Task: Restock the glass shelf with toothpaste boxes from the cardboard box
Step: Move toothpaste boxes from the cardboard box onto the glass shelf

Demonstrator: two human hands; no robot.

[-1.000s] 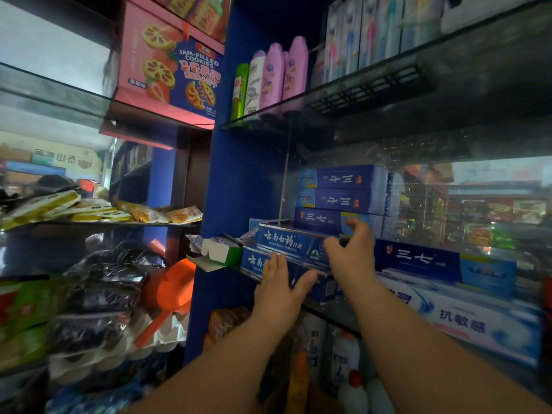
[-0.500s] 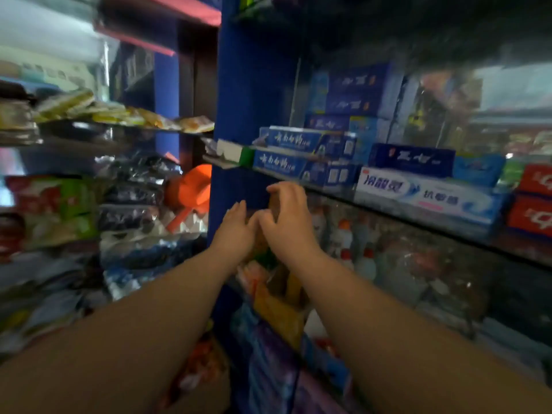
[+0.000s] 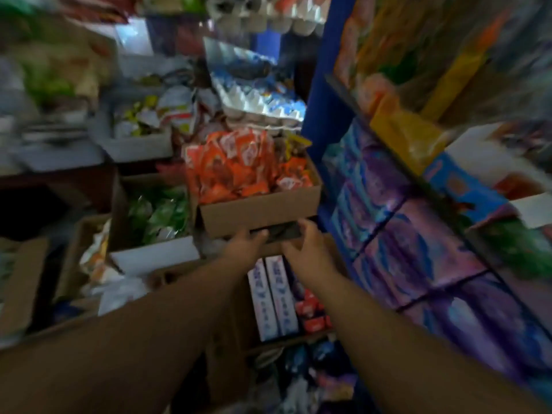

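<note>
Retrieval step. The left hand and right hand each curl round one end of a dark oblong carton, held level between them. Blur hides its print, but it is probably a toothpaste box. Just beneath the wrists, two white-and-blue toothpaste boxes lie side by side in the open brown cardboard box. Beyond the fingers stands a carton of orange snack packets. The next move calls for lifting clear and carrying upward to the shelf, which is out of view.

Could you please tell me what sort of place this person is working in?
Most likely a small, crowded grocery shop: an open carton heaped with orange snack packets, shelving packed with purple packs on the right, and white toothpaste boxes lower down.
</note>
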